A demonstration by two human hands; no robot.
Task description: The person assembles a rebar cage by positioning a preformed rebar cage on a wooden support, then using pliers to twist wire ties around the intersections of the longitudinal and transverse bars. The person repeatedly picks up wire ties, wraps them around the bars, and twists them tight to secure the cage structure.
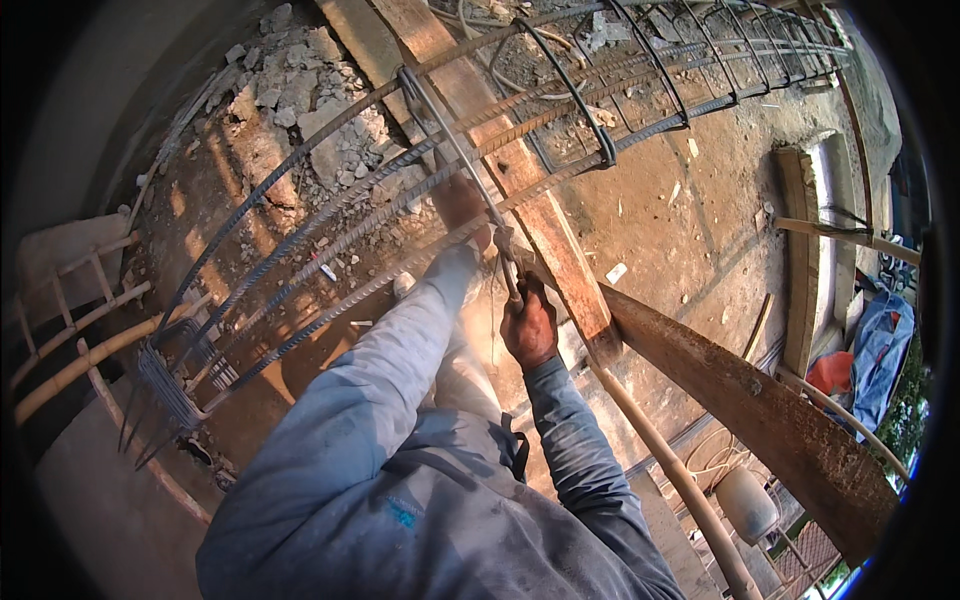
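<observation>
The right hand (pixel 530 325) is clenched around a thin metal hook tool (pixel 512 285); the left hand (pixel 460 200) grasps the long rusty ribbed-steel rebar cage (pixel 330 215).

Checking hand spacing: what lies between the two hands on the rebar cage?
In the head view, cage bars and a thin metal tool shaft span between left hand and right hand.

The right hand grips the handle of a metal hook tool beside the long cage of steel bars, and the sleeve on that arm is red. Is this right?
Not quite. The head view shows the right hand gripping the handle of the metal hook tool beside the long cage of steel bars, but the sleeve on that arm is blue-grey, not red.
</observation>
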